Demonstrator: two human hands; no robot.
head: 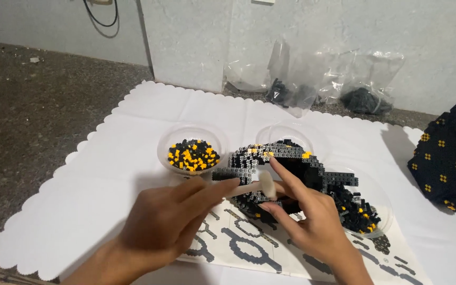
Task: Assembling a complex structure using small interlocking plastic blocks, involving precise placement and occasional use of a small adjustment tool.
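Note:
My left hand (172,214) grips a small white mallet-like tool (257,186), its head resting against a curved model of tiny grey and black bricks (270,161) with a few yellow ones. My right hand (304,214) steadies that model from the right, index finger stretched along its top and thumb underneath. Both hands hover over a printed instruction sheet (238,245) showing grey ring shapes.
A clear bowl of black and yellow bricks (192,153) sits left of the model, another bowl (368,208) right. All lie on a white scalloped mat (106,174). Plastic bags (323,84) lean on the wall. A black dome with yellow dots (449,158) stands far right.

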